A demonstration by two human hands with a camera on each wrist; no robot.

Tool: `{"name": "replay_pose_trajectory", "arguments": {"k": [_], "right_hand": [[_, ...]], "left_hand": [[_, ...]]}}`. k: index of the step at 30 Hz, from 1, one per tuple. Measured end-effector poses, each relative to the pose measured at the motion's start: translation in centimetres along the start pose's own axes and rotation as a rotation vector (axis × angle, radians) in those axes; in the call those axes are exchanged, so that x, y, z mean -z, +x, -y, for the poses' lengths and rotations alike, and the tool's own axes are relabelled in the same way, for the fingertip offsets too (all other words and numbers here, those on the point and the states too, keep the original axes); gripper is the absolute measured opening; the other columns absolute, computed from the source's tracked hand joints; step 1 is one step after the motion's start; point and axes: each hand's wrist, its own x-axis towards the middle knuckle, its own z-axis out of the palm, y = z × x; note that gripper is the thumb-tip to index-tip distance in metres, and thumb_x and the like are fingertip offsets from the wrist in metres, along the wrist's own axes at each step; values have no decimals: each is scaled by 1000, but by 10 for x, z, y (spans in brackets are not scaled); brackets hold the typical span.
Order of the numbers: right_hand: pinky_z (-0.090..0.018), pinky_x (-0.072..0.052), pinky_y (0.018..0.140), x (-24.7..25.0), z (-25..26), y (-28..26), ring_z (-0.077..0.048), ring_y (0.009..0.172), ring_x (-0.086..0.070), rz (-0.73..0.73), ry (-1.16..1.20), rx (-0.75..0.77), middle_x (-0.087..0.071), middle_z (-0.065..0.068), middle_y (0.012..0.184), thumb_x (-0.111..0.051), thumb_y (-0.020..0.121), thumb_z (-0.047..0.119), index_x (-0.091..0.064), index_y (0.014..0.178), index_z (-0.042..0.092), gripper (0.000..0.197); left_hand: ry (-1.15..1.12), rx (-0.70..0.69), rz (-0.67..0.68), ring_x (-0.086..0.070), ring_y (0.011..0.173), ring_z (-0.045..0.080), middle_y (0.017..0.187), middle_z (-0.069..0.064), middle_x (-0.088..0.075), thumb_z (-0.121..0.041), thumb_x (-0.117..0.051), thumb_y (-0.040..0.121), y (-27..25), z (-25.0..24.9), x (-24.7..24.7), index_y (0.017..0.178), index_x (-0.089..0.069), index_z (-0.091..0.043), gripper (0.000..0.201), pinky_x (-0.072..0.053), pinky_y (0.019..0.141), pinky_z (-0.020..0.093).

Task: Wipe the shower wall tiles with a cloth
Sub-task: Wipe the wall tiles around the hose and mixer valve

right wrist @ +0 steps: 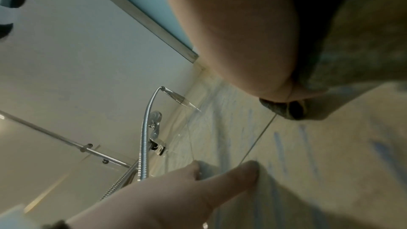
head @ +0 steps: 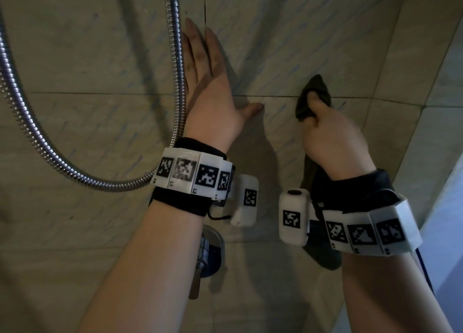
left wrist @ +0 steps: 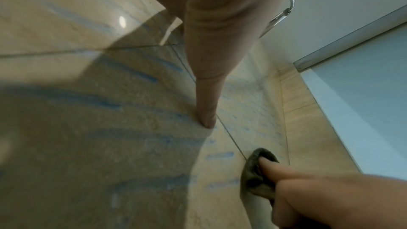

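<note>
Beige shower wall tiles (head: 288, 44) with faint blue streaks (left wrist: 136, 74) fill the head view. My left hand (head: 210, 82) lies flat on the wall with straight fingers and the thumb spread toward the right. My right hand (head: 333, 137) grips a dark green cloth (head: 315, 92) and holds its bunched end against the wall at a horizontal grout line. The rest of the cloth hangs down below my right wrist. In the left wrist view the cloth (left wrist: 255, 177) sits under my right fingers (left wrist: 286, 168). The right wrist view shows the cloth (right wrist: 343, 69) close up.
A metal shower hose (head: 176, 64) runs down just left of my left hand and loops away to the left. A chrome mixer valve (head: 210, 252) sits on the wall below my left wrist. A pale blue panel (head: 448, 207) and the wall corner stand at the right.
</note>
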Motion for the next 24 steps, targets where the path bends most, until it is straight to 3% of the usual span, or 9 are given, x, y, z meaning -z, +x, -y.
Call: {"name": "replay_pose_trajectory", "arguments": {"k": [3, 10, 15, 19, 24], "right_hand": [[-41, -47, 83, -10, 14, -1, -36, 104, -55, 24, 17, 74, -53, -16, 130, -31, 99, 25, -23, 148, 36, 51], [-41, -47, 87, -21, 22, -4, -35, 111, -53, 90, 0, 174, -53, -15, 133, -35, 97, 23, -30, 146, 38, 51], [-41, -47, 87, -4, 7, -1, -36, 111, -53, 4, 8, 60, -50, -13, 136, -31, 99, 25, -27, 146, 39, 50], [-41, -46, 90, -10, 20, -2, -36, 114, -52, 27, 21, 127, -52, -15, 135, -34, 97, 22, -29, 147, 33, 51], [-38, -45, 92, -17, 31, 0, -33, 118, -50, 88, 7, 171, -50, -11, 138, -36, 97, 22, -33, 145, 36, 50]], "left_hand": [[7, -3, 5, 11, 148, 33, 159, 21, 11, -63, -71, 72, 0, 0, 1, 153, 4, -4, 125, 14, 114, 33], [32, -17, 1, 12, 147, 37, 158, 23, 13, -64, -69, 74, 1, 1, -2, 153, 5, -1, 125, 8, 118, 41], [5, -1, 24, 13, 147, 36, 158, 22, 14, -62, -72, 72, 1, -1, 0, 153, 6, -2, 127, 15, 113, 34], [-12, 10, 11, 8, 148, 33, 160, 21, 8, -60, -73, 73, 2, 1, -1, 153, 2, -3, 123, 17, 108, 27], [15, -17, -20, 6, 148, 36, 159, 24, 6, -58, -71, 75, 1, 2, -2, 152, 1, -1, 120, 14, 111, 32]]}}
